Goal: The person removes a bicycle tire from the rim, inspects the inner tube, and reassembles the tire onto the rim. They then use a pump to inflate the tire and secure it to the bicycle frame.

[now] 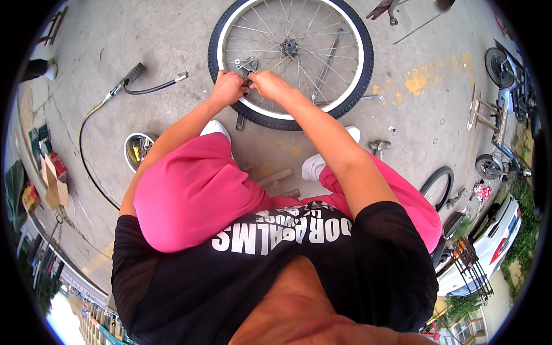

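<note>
The left hand (pixel 230 87) and right hand (pixel 268 85) meet at the near-left rim of the bicycle wheel (pixel 290 47), forearms extended forward and converging. Fingers curl inward over a small dark part (pixel 248 82); degree of closure and which hand holds it cannot be determined. The wheel lies flat on the concrete ground (pixel 167 34), axle pointing upward. White block lettering (pixel 270 237) crosses the black shirt (pixel 190 293), upside down in view.

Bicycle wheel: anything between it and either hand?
Nothing visible: the left hand and right hand meet at the near-left rim of the bicycle wheel. The black hose lies clear to the left. What the hands grip can't be made out.
</note>
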Demonstrator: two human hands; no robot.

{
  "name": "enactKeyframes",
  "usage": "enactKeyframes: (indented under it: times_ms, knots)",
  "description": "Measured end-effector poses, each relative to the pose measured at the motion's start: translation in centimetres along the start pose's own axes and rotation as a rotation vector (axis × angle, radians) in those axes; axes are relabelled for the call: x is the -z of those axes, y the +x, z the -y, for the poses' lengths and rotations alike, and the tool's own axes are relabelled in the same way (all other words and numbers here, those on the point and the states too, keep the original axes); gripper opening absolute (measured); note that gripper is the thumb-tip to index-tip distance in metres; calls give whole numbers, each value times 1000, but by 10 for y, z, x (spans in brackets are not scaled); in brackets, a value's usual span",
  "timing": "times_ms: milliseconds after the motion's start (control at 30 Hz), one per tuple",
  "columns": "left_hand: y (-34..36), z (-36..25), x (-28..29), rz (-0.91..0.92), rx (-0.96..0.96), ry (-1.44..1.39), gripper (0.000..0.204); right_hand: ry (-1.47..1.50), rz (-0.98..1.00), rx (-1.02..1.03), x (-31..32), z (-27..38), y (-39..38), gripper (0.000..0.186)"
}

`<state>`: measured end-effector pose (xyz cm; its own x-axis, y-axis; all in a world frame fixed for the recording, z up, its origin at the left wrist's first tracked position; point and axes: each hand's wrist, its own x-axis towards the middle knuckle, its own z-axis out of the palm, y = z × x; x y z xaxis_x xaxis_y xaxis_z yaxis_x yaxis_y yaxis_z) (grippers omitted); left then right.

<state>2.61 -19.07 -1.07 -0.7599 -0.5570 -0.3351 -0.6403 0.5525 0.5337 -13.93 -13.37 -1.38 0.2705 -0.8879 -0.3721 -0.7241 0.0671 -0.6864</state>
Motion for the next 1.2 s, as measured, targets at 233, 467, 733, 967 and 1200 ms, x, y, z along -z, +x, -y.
enactKeyframes:
  times_ms: [233, 467, 733, 967, 1200]
  knots:
    - [0, 5, -4, 23, 13, 26, 14, -92, 16, 88, 10, 10, 1, 10]
    - [3, 7, -9, -11, -8, 39, 10, -138, 2, 66, 5, 6, 1, 11]
    - [-2, 5, -6, -40, -3, 83, 12, -78, -45, 56, -3, 5, 2, 10]
    - [1, 8, -6, 21, -49, 82, 11, -87, -4, -54, -5, 8, 5, 13]
    - [9, 4, -7, 49, 1, 56, 17, -138, -481, -64, 45, 22, -17, 23]
